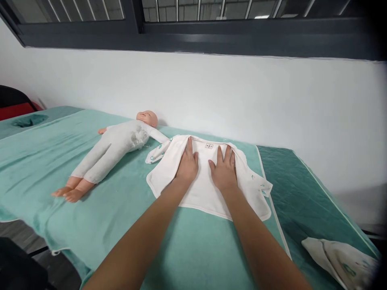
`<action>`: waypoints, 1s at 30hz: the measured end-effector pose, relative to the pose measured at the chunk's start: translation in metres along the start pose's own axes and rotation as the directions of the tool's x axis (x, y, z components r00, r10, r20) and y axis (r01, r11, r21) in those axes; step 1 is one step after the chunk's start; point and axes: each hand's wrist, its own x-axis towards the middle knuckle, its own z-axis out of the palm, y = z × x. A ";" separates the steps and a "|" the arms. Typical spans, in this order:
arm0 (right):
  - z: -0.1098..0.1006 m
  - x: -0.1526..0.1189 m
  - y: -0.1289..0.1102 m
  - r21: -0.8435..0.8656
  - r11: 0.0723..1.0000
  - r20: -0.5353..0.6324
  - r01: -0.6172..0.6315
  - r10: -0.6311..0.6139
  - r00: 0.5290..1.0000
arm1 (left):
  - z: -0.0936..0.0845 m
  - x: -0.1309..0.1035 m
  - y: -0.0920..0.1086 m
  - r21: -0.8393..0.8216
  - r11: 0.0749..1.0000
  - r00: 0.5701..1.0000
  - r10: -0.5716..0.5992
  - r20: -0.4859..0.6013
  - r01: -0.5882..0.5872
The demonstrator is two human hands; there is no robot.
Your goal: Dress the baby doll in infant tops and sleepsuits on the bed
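Note:
A white baby shirt (pixel 205 189) with small green prints on its sleeves lies spread open on the green sheet (pixel 187 249). My left hand (pixel 186 164) rests on its left half, fingers pointing up toward the neckline. On the right half lies my right hand (pixel 224 171), flat with its fingers apart. Both hands press on the cloth and hold nothing. A small printed label shows at the neckline between them. To the left, a baby doll (pixel 121 139) in a white body suit lies on its back, one arm reaching the shirt's left sleeve.
A folded printed cloth (pixel 341 257) lies at the lower right on a darker green cover (pixel 290 189). Behind the bed stands a white wall (pixel 211 92) under a dark window frame (pixel 242 38). A black and red object (pixel 16 102) is at the far left.

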 end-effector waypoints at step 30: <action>0.001 0.000 0.002 0.164 0.984 0.037 -0.070 0.065 0.997 | 0.011 0.004 -0.003 0.126 0.992 0.997 -0.033 0.065 0.024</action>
